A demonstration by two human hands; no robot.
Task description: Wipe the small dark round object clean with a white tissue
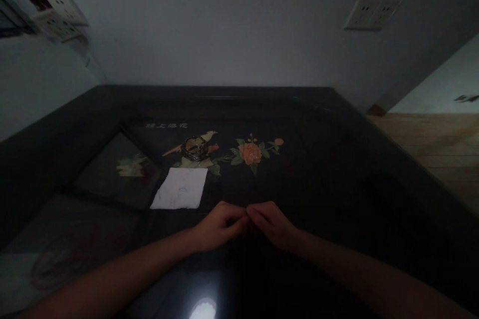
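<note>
Low in the middle of the head view, my left hand (221,227) and my right hand (272,225) meet at the fingertips just above the dark glossy table (318,259). Both are closed, with thumbs and fingers pinched together. Whatever may lie between the fingers is hidden or too small to make out. Beyond my left hand, a white sheet of paper (181,188) with slightly uneven edges lies flat, bearing a faint mark. Just behind the paper rests a loose, dark, shiny wire-like coil (195,148), over a bird picture in the tabletop.
An orange flower picture (250,153) with green leaves decorates the tabletop. Behind the table rises a pale wall (224,25) with a right-hand socket plate (372,14) and left-hand sockets (56,25). Wooden flooring (441,142) shows at right. The room is dim.
</note>
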